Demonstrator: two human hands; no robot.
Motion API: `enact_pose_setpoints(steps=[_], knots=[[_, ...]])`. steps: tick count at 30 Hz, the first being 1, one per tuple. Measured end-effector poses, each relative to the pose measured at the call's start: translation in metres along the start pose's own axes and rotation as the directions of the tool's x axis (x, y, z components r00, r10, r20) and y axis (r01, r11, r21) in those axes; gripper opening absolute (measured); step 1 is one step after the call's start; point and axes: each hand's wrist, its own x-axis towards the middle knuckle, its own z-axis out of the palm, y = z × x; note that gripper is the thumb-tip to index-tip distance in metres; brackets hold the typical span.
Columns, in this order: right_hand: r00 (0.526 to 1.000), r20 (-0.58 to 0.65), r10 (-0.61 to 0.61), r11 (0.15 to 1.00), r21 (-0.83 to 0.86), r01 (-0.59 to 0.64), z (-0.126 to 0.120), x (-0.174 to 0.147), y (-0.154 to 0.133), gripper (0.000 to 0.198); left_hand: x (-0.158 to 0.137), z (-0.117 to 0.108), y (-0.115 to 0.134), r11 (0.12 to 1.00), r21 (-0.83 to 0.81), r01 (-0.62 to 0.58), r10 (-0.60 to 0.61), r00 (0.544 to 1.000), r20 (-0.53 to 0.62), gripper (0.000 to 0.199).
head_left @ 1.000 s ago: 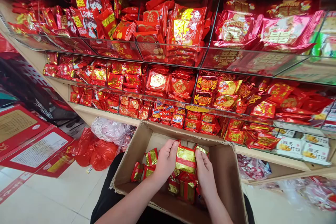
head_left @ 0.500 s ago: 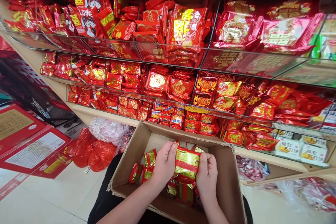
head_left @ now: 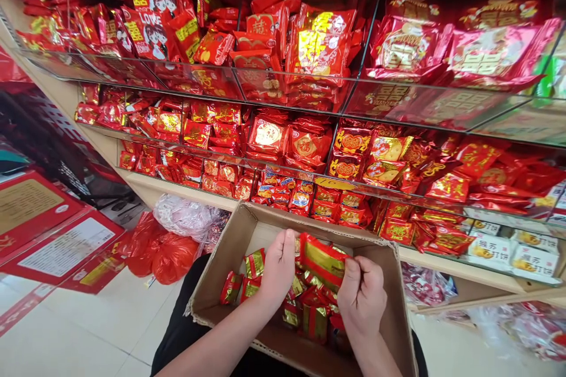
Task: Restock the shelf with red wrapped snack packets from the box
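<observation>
Over an open cardboard box (head_left: 393,294), my right hand (head_left: 362,297) pinches the right end of a red and gold wrapped snack packet (head_left: 325,262). The packet tilts down to the right. My left hand (head_left: 279,271) is closed just beyond its left end, thumb against fingers, with a small gap between; what that hand holds, if anything, is hidden. Several more red and gold snack packets (head_left: 315,317) lie loose in the box beneath both hands. The box rests on my lap.
Shelves with clear front panels (head_left: 283,79) rise ahead, filled with red snack packets (head_left: 321,44). White packets (head_left: 493,250) sit low on the right. Red plastic bags (head_left: 170,256) lie on the floor at left, near red printed cartons (head_left: 66,247).
My right hand has moved slightly right and down, and the packet has turned from level to tilted. The left end of the packet has come away from my left hand.
</observation>
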Motion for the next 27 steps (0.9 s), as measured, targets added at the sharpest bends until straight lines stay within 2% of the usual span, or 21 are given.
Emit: enact_pose_setpoints(steps=[2,3,4,6,7,8,9,10,11,12,13,14,15,16,17,19,20,21,22,25,27], knots=[[0.969,0.041,-0.244,0.969,-0.030,0.245,-0.003,0.005,0.002,0.007,-0.004,0.001,0.004,0.960,-0.147,0.239,-0.232,0.971,0.064,0.039],[0.940,0.077,-0.332,0.943,-0.008,0.333,-0.004,0.005,0.003,0.006,-0.006,0.001,0.006,0.897,-0.225,0.380,-0.348,0.922,0.167,0.044],[0.915,0.112,-0.387,0.922,0.025,0.387,-0.004,0.004,0.003,0.005,-0.008,0.001,0.009,0.813,-0.284,0.509,-0.429,0.852,0.300,0.048],[0.871,0.173,-0.459,0.888,0.084,0.452,-0.005,-0.003,0.001,0.003,-0.011,0.001,0.014,0.646,-0.335,0.686,-0.464,0.701,0.542,0.051],[0.843,0.208,-0.496,0.868,0.111,0.484,-0.005,-0.008,-0.001,0.006,-0.011,0.001,0.015,0.591,-0.352,0.726,-0.447,0.657,0.607,0.049],[0.808,0.244,-0.536,0.844,0.141,0.517,-0.005,-0.014,-0.003,0.010,-0.010,0.000,0.016,0.555,-0.378,0.741,-0.431,0.645,0.632,0.046],[0.784,0.266,-0.561,0.827,0.162,0.538,-0.006,-0.020,-0.005,0.013,-0.009,0.000,0.016,0.534,-0.413,0.738,-0.417,0.655,0.631,0.044],[0.787,0.266,-0.556,0.831,0.167,0.531,-0.007,-0.026,-0.006,0.014,-0.007,-0.001,0.016,0.526,-0.452,0.720,-0.400,0.679,0.616,0.042],[0.828,0.248,-0.503,0.864,0.157,0.478,-0.009,-0.032,-0.008,0.014,-0.006,-0.001,0.015,0.527,-0.492,0.693,-0.379,0.710,0.594,0.042],[0.897,0.207,-0.391,0.919,0.143,0.368,-0.010,-0.036,-0.010,0.013,-0.005,-0.002,0.014,0.535,-0.528,0.660,-0.351,0.742,0.571,0.042],[0.960,0.164,-0.227,0.968,0.148,0.204,-0.011,-0.039,-0.011,0.014,-0.004,-0.002,0.013,0.545,-0.554,0.630,-0.323,0.767,0.555,0.042],[0.990,0.142,-0.023,0.983,0.184,-0.004,-0.011,-0.041,-0.012,0.018,-0.005,-0.001,0.012,0.554,-0.568,0.609,-0.299,0.782,0.546,0.042],[0.967,0.171,0.189,0.942,0.248,-0.228,-0.011,-0.041,-0.013,0.024,-0.006,0.000,0.011,0.563,-0.576,0.592,-0.286,0.794,0.537,0.042],[0.897,0.249,0.366,0.842,0.321,-0.433,-0.010,-0.040,-0.015,0.031,-0.007,0.001,0.011,0.572,-0.580,0.580,-0.282,0.803,0.525,0.041],[0.798,0.358,0.485,0.706,0.378,-0.598,-0.008,-0.038,-0.015,0.037,-0.009,0.003,0.011,0.582,-0.584,0.566,-0.283,0.814,0.507,0.041],[0.617,0.556,0.557,0.454,0.419,-0.787,-0.005,-0.033,-0.016,0.044,-0.013,0.007,0.010,0.598,-0.586,0.547,-0.294,0.830,0.474,0.040],[0.572,0.604,0.556,0.381,0.426,-0.820,-0.004,-0.031,-0.016,0.044,-0.015,0.009,0.009,0.608,-0.587,0.535,-0.294,0.838,0.459,0.039],[0.556,0.623,0.550,0.354,0.429,-0.831,-0.004,-0.029,-0.015,0.043,-0.016,0.009,0.008,0.625,-0.586,0.516,-0.281,0.849,0.447,0.037],[0.564,0.620,0.545,0.370,0.426,-0.826,-0.005,-0.027,-0.014,0.041,-0.017,0.010,0.007,0.648,-0.582,0.491,-0.255,0.860,0.442,0.034],[0.641,0.566,0.518,0.517,0.389,-0.762,-0.010,-0.026,-0.012,0.035,-0.018,0.008,0.003,0.731,-0.545,0.411,-0.148,0.875,0.462,0.022],[0.664,0.557,0.499,0.569,0.367,-0.736,-0.013,-0.026,-0.011,0.033,-0.018,0.006,0.002,0.772,-0.514,0.374,-0.113,0.876,0.468,0.016]])
